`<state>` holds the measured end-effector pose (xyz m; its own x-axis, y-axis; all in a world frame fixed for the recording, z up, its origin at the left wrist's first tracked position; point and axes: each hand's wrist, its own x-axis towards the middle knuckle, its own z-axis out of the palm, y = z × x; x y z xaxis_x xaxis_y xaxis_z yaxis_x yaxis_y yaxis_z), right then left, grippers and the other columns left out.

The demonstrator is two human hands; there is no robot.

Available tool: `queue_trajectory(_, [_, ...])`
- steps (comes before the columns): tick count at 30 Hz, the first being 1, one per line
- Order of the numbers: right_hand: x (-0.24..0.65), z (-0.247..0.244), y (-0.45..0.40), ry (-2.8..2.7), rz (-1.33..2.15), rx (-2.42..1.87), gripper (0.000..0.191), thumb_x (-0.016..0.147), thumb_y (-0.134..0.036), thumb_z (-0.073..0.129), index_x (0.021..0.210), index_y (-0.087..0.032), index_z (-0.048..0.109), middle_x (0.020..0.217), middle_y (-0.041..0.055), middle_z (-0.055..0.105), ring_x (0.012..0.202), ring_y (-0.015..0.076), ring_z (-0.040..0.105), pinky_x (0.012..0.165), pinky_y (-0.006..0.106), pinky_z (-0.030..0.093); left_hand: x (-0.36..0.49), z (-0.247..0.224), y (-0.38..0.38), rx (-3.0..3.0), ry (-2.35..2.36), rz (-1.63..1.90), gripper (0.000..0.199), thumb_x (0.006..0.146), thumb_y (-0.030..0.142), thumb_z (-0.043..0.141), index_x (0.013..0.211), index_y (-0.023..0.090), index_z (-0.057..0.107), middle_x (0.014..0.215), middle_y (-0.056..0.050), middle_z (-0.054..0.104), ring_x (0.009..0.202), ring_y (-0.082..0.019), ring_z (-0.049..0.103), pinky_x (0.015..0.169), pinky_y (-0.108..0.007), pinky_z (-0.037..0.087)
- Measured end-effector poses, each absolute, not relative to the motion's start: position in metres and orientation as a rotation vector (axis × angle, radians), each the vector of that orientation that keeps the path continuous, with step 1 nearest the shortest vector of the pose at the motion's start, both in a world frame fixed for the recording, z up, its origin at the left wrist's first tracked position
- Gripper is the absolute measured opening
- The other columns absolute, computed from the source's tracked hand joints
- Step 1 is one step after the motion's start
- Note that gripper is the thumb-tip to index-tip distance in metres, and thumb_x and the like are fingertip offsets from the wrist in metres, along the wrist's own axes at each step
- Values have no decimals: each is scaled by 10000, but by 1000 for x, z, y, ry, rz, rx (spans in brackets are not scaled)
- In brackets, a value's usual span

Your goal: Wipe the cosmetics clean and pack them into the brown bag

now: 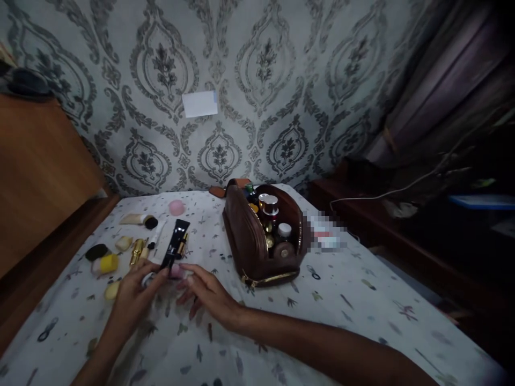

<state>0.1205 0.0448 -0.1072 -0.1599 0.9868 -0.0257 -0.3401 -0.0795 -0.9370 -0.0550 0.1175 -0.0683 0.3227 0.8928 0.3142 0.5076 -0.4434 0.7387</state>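
My left hand [139, 287] is at the lower left, its fingers closed around something small and pale that they mostly hide, beside the lower end of a black tube [176, 242]. Close to its right, my right hand [205, 292] has its fingers apart, the index fingertip at a small pink item [176, 271]. Whether it grips this item is unclear. Gold tubes [137, 251], a white tube [156, 234] and a yellow-lidded jar [108, 263] lie around my left hand. An unzipped brown bag [245, 236] stands right of centre, holding several bottles and jars, among them a white-capped one [284, 230].
A beige tube [132, 219] with a black cap and a pink round item [176, 207] lie farther back on the patterned cloth [249, 332]. A wooden panel [44, 155] borders the left. The patterned wall rises behind, and a cable [370, 197] runs at the right.
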Motion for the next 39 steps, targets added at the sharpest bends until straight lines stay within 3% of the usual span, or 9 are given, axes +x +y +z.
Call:
queue_trajectory(6, [114, -102, 46, -736, 1520, -810, 581, 730, -655, 704, 1106, -231, 572, 800, -14, 631, 609, 127, 609, 542, 255, 518, -20, -74, 95, 2379, 1179, 835, 274, 887, 427, 505, 836, 221, 680, 834, -46, 575, 779, -215, 598, 709, -338, 465])
queue_trajectory(10, [114, -107, 41, -629, 1445, -814, 575, 696, -567, 779, 1111, -233, 564, 769, -28, 634, 650, 126, 617, 581, 243, 508, -16, -82, 90, 2392, 1133, 842, 234, 888, 370, 523, 1001, 223, 666, 971, -72, 596, 888, -228, 597, 798, -355, 468])
queue_trajectory(16, [121, -114, 41, -752, 1454, -863, 567, 730, -563, 756, 1136, -215, 567, 756, -21, 648, 595, 128, 643, 535, 225, 469, -31, -85, 95, 1734, 1055, 997, 332, 885, 389, 491, 1116, 201, 638, 991, -59, 637, 939, -232, 603, 823, -342, 478])
queue_trajectory(19, [122, -122, 44, -814, 1396, -895, 519, 721, -500, 780, 1092, -213, 558, 791, -16, 662, 581, 121, 634, 518, 219, 467, -32, -88, 98, 1221, 956, 1092, 430, 782, 334, 555, 1195, 216, 571, 1012, -39, 657, 920, -219, 613, 780, -311, 486])
queue_trajectory(22, [120, -128, 46, -891, 1342, -915, 445, 733, -417, 776, 1067, -221, 556, 796, -22, 653, 568, 115, 607, 501, 219, 471, -30, -94, 96, 1127, 831, 1085, 561, 726, 261, 622, 1273, 267, 495, 1134, -23, 641, 974, -206, 608, 820, -297, 484])
queue_trajectory(28, [116, -132, 45, -914, 1293, -934, 433, 708, -301, 759, 1046, -244, 494, 824, -26, 652, 529, 90, 523, 473, 195, 439, -24, -106, 84, 1657, 869, 988, 385, 912, 353, 535, 1261, 201, 481, 1202, -80, 613, 1149, -244, 544, 1016, -361, 411])
queue_trajectory(33, [117, -132, 45, -893, 1276, -1023, 430, 657, -280, 759, 968, -246, 464, 789, -34, 629, 537, 101, 514, 478, 201, 432, -21, -104, 79, 1844, 884, 853, 339, 953, 377, 460, 1227, 178, 481, 1078, -92, 658, 1044, -262, 600, 914, -383, 478])
queue_trajectory(39, [115, -124, 34, -1093, 1155, -1091, 442, 683, -199, 668, 1105, -227, 538, 821, -24, 599, 561, 107, 525, 504, 214, 450, -22, -102, 76, 1838, 989, 879, 339, 917, 403, 495, 1182, 191, 504, 1013, -87, 679, 990, -266, 624, 861, -383, 499])
